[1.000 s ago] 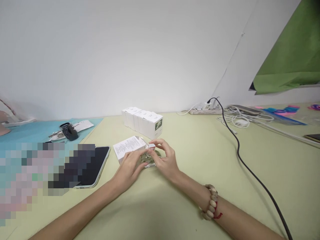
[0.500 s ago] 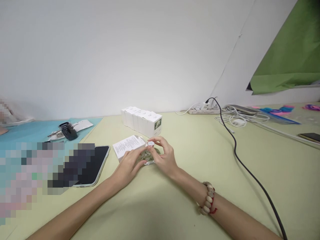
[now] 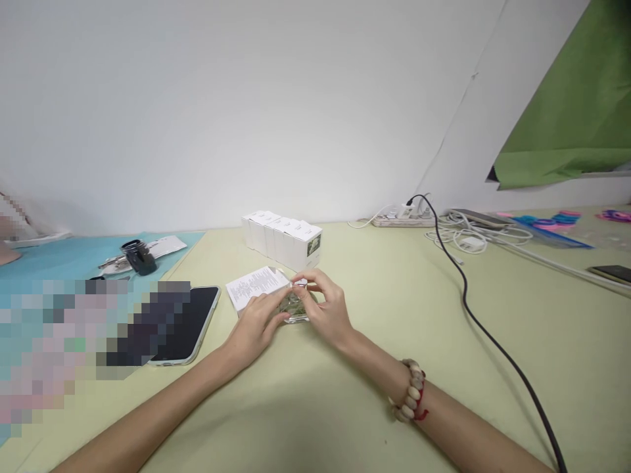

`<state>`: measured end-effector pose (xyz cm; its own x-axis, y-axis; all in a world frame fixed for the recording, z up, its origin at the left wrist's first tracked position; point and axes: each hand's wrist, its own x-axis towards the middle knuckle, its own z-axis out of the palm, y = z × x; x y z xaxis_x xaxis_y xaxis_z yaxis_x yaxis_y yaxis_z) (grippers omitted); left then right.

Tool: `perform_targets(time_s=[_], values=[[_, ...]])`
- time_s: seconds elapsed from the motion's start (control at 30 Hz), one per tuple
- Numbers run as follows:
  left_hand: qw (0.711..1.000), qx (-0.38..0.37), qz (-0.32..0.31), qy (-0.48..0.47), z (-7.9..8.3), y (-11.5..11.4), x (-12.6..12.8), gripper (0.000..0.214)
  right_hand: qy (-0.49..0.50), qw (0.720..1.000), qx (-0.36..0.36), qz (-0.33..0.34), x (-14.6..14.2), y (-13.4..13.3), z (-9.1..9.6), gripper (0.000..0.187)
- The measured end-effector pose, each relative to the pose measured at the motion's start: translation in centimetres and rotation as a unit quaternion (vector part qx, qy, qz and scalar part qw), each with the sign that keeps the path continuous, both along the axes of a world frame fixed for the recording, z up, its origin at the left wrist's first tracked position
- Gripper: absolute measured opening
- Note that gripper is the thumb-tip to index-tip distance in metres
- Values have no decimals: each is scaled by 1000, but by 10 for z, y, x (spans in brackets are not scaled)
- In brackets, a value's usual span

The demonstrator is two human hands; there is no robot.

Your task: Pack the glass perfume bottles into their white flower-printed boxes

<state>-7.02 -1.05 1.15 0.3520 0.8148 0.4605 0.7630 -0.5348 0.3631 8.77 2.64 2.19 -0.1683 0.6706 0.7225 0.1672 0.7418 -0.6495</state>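
Note:
A small, clear glass bottle (image 3: 296, 306) with greenish tones inside rests on the table in front of me. My left hand (image 3: 256, 322) steadies its left side, thumb at the near edge and fingers stretched along the back. The fingers of my right hand (image 3: 329, 312) are curled closed around the bottle's top, so that part is mostly hidden. Just behind my left hand lies a white printed box (image 3: 257, 287), partly covered by the fingers. Farther back stands a row of several white boxes (image 3: 283, 238), the nearest one with a green picture on its end.
A dark-screened phone (image 3: 194, 328) lies to the left, beside a blurred-out area. A dark jar (image 3: 139, 257) stands on the blue sheet (image 3: 73, 256). On the right, a black cable (image 3: 486, 335) runs from the power strip (image 3: 401, 221) past bundled white cables (image 3: 463, 240).
The white round piece seen at the bottle's top between my right fingers no longer shows; those fingers sit around the top. My left hand stays at the bottle. The view has shifted slightly.

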Motion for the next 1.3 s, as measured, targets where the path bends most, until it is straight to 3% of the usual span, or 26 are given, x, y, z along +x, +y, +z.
perform_targets(time_s=[0.23,0.43,0.53,0.67,0.77,0.93,1.3], values=[[994,-43,-37,-89,-1,1,1,33,-12,999,36,-5,-1,0,3,15],[987,-82,-63,-120,3,1,1,27,-1,999,21,36,-1,0,3,16],[988,-80,-57,-120,1,0,-1,31,3,997,-13,70,1,1,5,16],[991,-52,-36,-120,1,-5,4,39,-17,982,-125,142,0,-4,7,22],[987,-76,-58,-133,3,-11,12,30,-54,965,-186,175,-5,-13,6,15],[985,-109,-50,-124,1,-15,17,22,-47,978,-155,128,-13,-21,7,31],[966,-195,-114,-123,9,-12,9,25,-33,926,-267,264,-5,-21,14,20]])
